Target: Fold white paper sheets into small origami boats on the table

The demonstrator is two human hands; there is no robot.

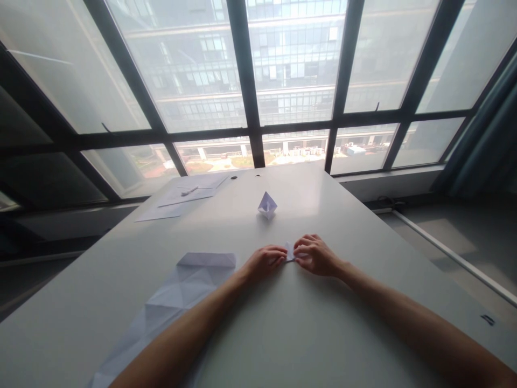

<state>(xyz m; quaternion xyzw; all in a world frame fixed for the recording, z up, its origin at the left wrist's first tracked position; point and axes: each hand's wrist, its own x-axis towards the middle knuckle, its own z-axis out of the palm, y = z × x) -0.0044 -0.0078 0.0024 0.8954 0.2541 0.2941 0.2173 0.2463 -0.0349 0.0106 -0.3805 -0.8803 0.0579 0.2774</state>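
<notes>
Between my two hands is a small piece of folded white paper [290, 251], low over the table. My left hand [266, 258] grips its left side with the fingers closed. On the opposite side, my right hand [317, 255] pinches the paper between thumb and fingers. Parts of the paper are hidden behind the fingertips. Beyond my hands stands a folded paper boat [267, 206] with a pointed peak. A large creased sheet of paper [177, 288] lies to the left, partly covered by my left forearm.
The white table [343, 323] runs toward tall windows with dark frames. Flat paper sheets [161, 211] lie at its far left, with a small white pen-like object [189, 191] on top. A dark mark [487, 319] shows near the right edge. A curtain [480, 129] hangs at the right.
</notes>
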